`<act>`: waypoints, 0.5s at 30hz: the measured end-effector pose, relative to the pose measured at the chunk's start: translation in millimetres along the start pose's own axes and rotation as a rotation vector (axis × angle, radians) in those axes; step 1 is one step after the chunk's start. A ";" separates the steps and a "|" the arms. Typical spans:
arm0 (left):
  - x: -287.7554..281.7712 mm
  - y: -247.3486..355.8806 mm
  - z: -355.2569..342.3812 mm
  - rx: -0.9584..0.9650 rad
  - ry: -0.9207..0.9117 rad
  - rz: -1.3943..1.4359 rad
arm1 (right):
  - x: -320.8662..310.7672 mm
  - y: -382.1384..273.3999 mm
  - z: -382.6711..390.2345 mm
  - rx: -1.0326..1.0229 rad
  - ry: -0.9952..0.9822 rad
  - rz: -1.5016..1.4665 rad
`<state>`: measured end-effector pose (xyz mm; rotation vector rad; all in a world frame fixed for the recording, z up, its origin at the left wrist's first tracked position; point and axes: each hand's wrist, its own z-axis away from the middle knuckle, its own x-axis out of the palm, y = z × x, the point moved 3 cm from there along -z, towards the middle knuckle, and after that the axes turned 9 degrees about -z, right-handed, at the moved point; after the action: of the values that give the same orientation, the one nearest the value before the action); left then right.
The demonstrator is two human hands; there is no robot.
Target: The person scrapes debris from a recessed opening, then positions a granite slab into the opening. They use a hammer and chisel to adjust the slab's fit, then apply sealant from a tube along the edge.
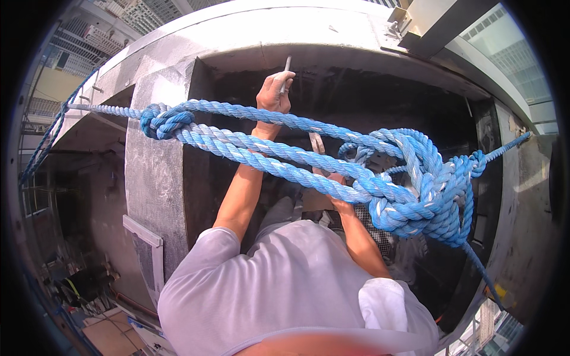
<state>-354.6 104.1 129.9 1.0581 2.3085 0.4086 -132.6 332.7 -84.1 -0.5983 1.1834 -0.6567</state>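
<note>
Nearest the lens: shoulders in a pale lilac shirt, both forearms reaching away into a dark recess of a concrete ledge.

Left hand raised against the upper lip of that recess, fingers closed round a thin whitish stick (a pencil or marker, too small to tell) pointing up at the concrete. Right hand lower, mostly hidden behind thick blue rope; appears pressed against a flat tool or board, yet impossible to say whether clenched or loose.

Rope strung across both arms: knotted at the left beside a grey concrete pillar, bunched into a heavy tangle at the right, thinner tails running off to either edge.

Risks, as a judgement only: a dropped stick would fall clear, given open air and a cluttered site far below at lower left. Forearms threaded under taut strands could snag on withdrawal, jerking the hand off its mark. Any shift in the tangle might press against the right wrist and spoil whatever is held there.

Room for moving: tight. Recess lip close above the left knuckles, pillar face just beside the left elbow, rope bundle crowding the right. Freest direction straight back toward the body; sideways travel limited by pillar and tangle.
</note>
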 end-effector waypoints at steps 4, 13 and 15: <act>12.5 -8.2 2.4 0.002 -0.027 0.008 | -5.0 -19.0 -1.0 -0.519 0.313 0.716; 6.9 -6.9 15.1 0.005 0.008 -0.031 | -46.0 -95.8 14.6 -0.016 0.059 -0.102; 10.4 -0.8 10.7 -0.013 -0.008 0.003 | -31.5 -69.9 16.9 -0.223 0.237 -0.143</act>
<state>-354.1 111.9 117.3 1.0548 2.2947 0.4196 -134.3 310.2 -8.9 -0.8149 1.4572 -0.7369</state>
